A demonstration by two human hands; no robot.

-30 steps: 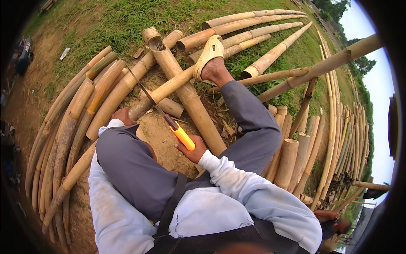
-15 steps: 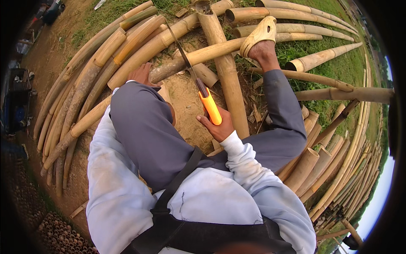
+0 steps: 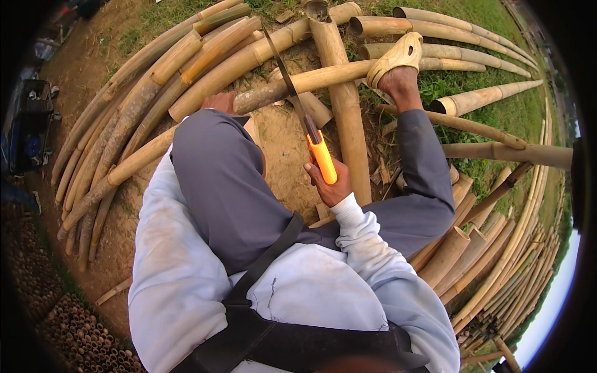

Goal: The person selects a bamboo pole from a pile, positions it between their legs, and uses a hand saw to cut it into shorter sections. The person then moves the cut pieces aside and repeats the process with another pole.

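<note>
My right hand (image 3: 329,181) is closed around the orange handle of a hand saw (image 3: 321,158). Its long thin blade slants up and away, crossing a bamboo pole (image 3: 323,79) near the pole's left end. That pole lies across a thicker bamboo piece (image 3: 339,112). My left hand (image 3: 219,101) is at the pole's left end and seems to grip it; my raised knee hides part of its fingers. On the right, my foot in a tan clog (image 3: 401,57) presses on the same pole.
Several long bamboo poles (image 3: 140,93) lie stacked at the left, and more (image 3: 460,53) lie on grass at far right. Cut bamboo lengths (image 3: 444,255) stand near my right leg. A dark crate (image 3: 28,124) sits at far left, with many short bamboo pieces (image 3: 87,336) below.
The whole view has shifted slightly, moving the scene to the right. The saw stays across the pole in my right hand, and my left hand remains by the pole's end.
</note>
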